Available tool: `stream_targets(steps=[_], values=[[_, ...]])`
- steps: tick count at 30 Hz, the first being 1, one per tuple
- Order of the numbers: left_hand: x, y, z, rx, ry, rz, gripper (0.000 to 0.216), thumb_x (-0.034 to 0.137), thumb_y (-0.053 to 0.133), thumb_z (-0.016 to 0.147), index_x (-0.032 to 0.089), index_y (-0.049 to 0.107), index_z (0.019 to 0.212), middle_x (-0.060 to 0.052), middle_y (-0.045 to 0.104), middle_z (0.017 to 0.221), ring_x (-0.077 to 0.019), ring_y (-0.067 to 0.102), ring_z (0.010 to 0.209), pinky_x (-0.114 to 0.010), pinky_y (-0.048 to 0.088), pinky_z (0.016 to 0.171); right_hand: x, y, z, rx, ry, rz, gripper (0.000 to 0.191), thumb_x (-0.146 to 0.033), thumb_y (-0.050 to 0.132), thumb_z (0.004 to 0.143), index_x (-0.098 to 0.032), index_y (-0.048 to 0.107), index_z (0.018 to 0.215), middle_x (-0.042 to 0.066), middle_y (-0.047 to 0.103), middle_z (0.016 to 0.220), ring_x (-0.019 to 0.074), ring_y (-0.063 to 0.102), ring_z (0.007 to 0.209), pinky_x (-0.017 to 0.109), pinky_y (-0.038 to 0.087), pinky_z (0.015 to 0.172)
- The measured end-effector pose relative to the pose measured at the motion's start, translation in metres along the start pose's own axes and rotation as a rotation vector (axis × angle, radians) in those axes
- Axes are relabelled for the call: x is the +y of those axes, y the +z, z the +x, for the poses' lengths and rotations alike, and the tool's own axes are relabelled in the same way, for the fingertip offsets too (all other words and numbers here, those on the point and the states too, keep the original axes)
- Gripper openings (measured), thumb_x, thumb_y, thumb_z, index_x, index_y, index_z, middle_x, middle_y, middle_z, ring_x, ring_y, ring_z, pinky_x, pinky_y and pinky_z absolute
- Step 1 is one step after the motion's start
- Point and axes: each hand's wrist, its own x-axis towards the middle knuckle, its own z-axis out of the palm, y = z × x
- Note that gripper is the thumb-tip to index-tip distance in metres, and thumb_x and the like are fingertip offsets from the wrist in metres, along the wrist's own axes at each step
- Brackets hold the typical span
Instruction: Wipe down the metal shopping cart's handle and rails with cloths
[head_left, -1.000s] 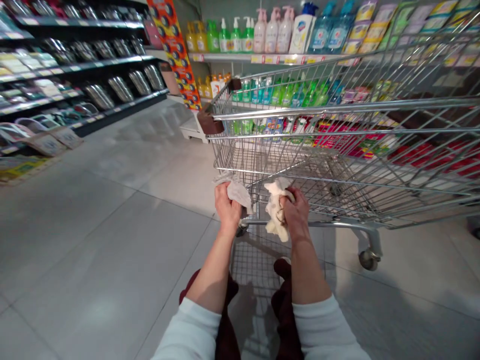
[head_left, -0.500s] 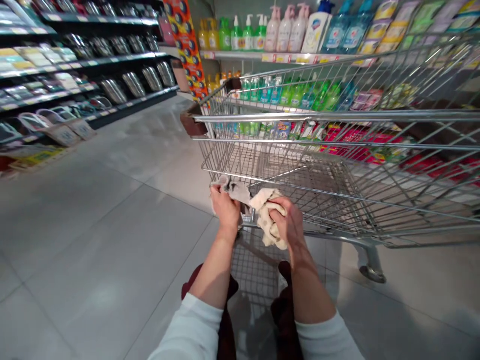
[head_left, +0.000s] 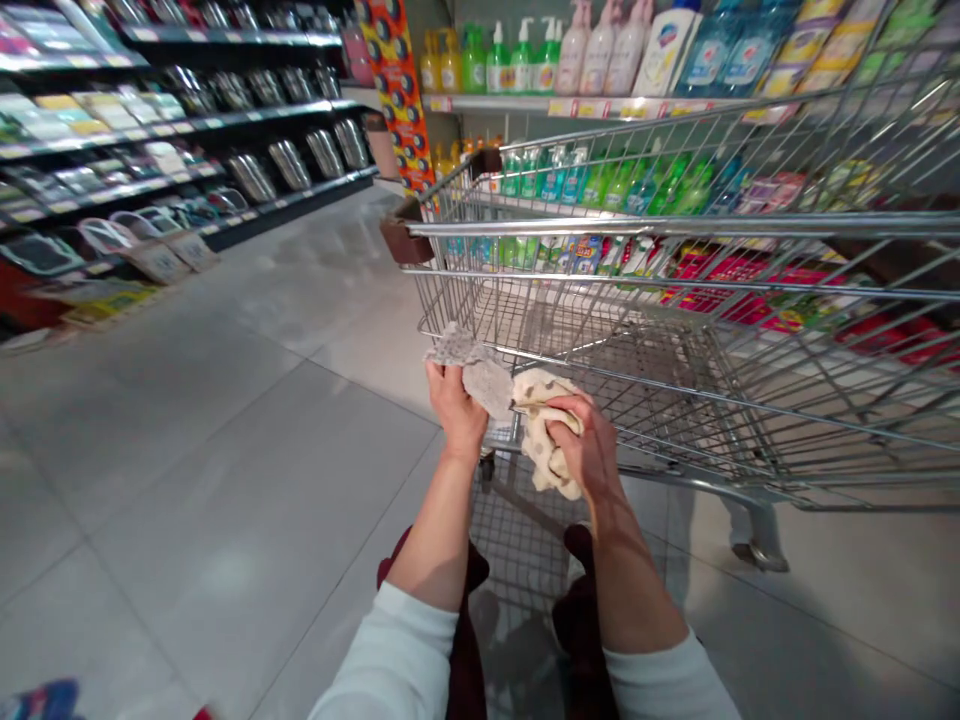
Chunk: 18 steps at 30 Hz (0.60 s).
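My left hand point(head_left: 456, 412) is closed on a crumpled grey cloth point(head_left: 486, 382) beside the lower front corner of a metal shopping cart point(head_left: 600, 340). Part of that cloth hangs over toward the right. Bunched in my right hand point(head_left: 589, 440) is a cream cloth with grey spots point(head_left: 551, 440), its loose end dangling below the fingers. The two cloths lie close together in front of the cart's lower side rail; whether they touch I cannot tell. My fingertips on the left are partly hidden by the grey cloth.
Shelves of pump bottles point(head_left: 521, 65) stand behind the cart. On the left, a dark shelf unit point(head_left: 277, 120) carries metal pots and boxes. A cart wheel point(head_left: 487, 466) and a bent metal leg point(head_left: 761, 540) rest near the tiled floor point(head_left: 225, 480). Something blue point(head_left: 49, 700) shows at the bottom left.
The grey cloth has been turned, with a broader flap now showing to the right of my left hand. My right hand keeps its grip. The view has shifted slightly.
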Motion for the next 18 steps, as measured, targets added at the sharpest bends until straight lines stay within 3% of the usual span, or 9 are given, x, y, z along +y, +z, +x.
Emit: stream_targets(steps=[6, 13, 15, 18], values=[[0.011, 0.010, -0.013, -0.159, 0.015, -0.003, 0.010, 0.024, 0.065, 0.084, 0.018, 0.064, 0.092, -0.009, 0.065, 0.102, -0.0234, 0.061, 0.101, -0.035, 0.050, 0.092, 0.009, -0.002, -0.001, -0.034, 0.071, 0.051, 0.024, -0.029, 0.061, 0.069, -0.024, 0.075, 0.088, 0.008, 0.067, 0.126, 0.0264, 0.058, 0.127, 0.045, 0.040, 0.113], [0.004, 0.002, -0.013, -0.458, -0.028, 0.213, 0.017, 0.015, 0.056, 0.086, 0.020, 0.063, 0.100, -0.010, 0.071, 0.106, -0.0256, 0.065, 0.104, -0.033, 0.049, 0.086, 0.012, -0.001, 0.001, -0.052, 0.027, -0.129, 0.022, -0.029, 0.059, 0.069, -0.026, 0.074, 0.085, 0.006, 0.072, 0.115, 0.0260, 0.065, 0.115, 0.041, 0.049, 0.104], [0.002, -0.001, -0.012, -0.431, -0.041, 0.163, 0.009, 0.018, 0.057, 0.085, 0.020, 0.062, 0.092, -0.008, 0.071, 0.099, -0.0243, 0.066, 0.097, -0.032, 0.049, 0.081, 0.013, 0.000, 0.001, -0.066, 0.009, -0.194, 0.022, -0.028, 0.058, 0.070, -0.026, 0.074, 0.085, 0.005, 0.073, 0.111, 0.0250, 0.067, 0.109, 0.040, 0.051, 0.101], [0.003, -0.001, -0.011, -0.275, -0.072, 0.024, 0.009, 0.024, 0.063, 0.081, 0.022, 0.059, 0.088, -0.002, 0.068, 0.085, -0.0202, 0.064, 0.082, -0.029, 0.048, 0.075, 0.016, 0.000, 0.002, -0.093, -0.015, -0.248, 0.023, -0.027, 0.057, 0.071, -0.025, 0.074, 0.086, 0.005, 0.073, 0.107, 0.0237, 0.068, 0.103, 0.038, 0.051, 0.098]])
